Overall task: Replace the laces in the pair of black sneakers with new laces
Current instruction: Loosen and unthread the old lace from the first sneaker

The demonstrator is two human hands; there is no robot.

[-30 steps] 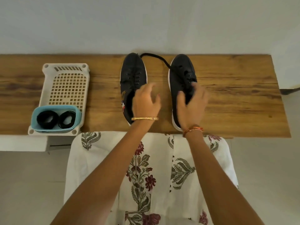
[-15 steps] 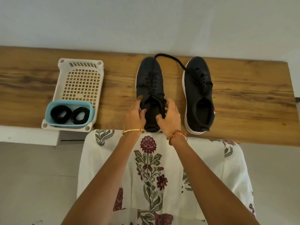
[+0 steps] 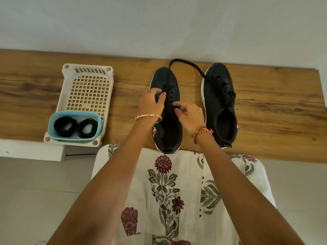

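**Both hands now up on the left sneaker's laces — unlacing starting**

Left sneaker (image 3: pixel 167 110) sits on the counter (image 3: pixel 276 110), heel at the near edge, toe toward the wall. Half a second ago both hands were down at its collar; they've moved up to the eyelet rows. Left hand (image 3: pixel 151 103) grips the sneaker's left side at the lacing, fingers curled, thumb over the top. Right hand (image 3: pixel 190 115) fingers are curled in at the middle of the lacing, looks like a pinch on the old lace (image 3: pixel 172 96); can't confirm the strand itself, black on black.

Right sneaker (image 3: pixel 220 105) just beside it, untouched now; its loose lace (image 3: pixel 185 63) arcs from its top eyelets round behind the left sneaker's toe. A second ago the right hand was on that one.

New laces (image 3: pixel 76 127), two black coils, in the blue tub (image 3: pixel 53 124) inside the white basket (image 3: pixel 88 89), well to the left.

Read: removal only just begun, no new lace touched yet.
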